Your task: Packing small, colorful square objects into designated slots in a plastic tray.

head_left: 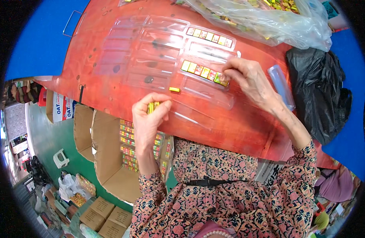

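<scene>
My left hand (147, 119) is closed around several small yellow wrapped blocks (153, 107), held over the table's near edge. With fingertips pinched together, my right hand (249, 79) is at the right end of a row of small wrapped blocks (201, 70); whatever is between the fingers is hidden. That row, yellow, red and green, fills one slot of a clear plastic tray (204, 88). Another slot farther back holds a second row of blocks (209, 37), and the slot between them has none. A single yellow block (174, 89) lies left of the tray's near part.
Other clear trays (156, 51) lie left on the red table (93, 63). A clear bag of blocks (262, 27) sits at the back, with a black plastic bag (319, 93) and clear plastic piece (281, 87) at right. Below left, an open carton (111, 174) contains filled trays.
</scene>
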The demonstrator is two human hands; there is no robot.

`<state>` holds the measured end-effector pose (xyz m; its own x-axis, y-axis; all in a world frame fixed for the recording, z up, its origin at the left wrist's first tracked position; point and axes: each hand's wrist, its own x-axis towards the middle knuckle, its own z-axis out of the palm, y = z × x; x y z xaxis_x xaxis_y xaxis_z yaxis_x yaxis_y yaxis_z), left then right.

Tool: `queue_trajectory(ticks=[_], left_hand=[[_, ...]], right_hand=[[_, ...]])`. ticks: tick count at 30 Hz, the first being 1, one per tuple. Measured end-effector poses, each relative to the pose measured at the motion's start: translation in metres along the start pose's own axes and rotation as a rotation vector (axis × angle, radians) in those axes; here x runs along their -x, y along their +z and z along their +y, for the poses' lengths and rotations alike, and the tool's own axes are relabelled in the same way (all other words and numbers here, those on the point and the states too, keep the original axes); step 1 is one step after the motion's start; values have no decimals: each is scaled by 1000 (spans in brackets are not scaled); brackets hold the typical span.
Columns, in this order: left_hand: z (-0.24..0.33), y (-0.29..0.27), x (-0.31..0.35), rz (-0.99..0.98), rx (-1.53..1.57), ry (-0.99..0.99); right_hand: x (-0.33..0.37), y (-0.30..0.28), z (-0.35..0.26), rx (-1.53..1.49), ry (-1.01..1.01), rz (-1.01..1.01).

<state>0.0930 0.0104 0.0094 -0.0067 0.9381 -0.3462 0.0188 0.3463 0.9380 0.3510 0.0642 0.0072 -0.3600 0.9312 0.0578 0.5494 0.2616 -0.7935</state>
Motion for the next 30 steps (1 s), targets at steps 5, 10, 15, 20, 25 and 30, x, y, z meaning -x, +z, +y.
queue_trajectory(ticks=[5, 10, 15, 20, 25, 30], left_hand=[[-21, 11, 18, -92, -33, 4], [-31, 14, 22, -191, 279, -148], [-40, 11, 9, -207, 585, -179], [-40, 3, 0, -298, 1026, -326], [-37, 3, 3, -334, 1228, -390], [-48, 7, 8, -301, 1412, -424]], right_hand=[[-4, 42, 5, 68, -114, -150], [-2, 60, -5, 278, -253, -132], [-8, 67, 7, 220, -311, -140], [-9, 75, 1, 135, -315, -57], [-5, 75, -14, 55, -294, 46], [5, 68, -46, -44, -336, -77]])
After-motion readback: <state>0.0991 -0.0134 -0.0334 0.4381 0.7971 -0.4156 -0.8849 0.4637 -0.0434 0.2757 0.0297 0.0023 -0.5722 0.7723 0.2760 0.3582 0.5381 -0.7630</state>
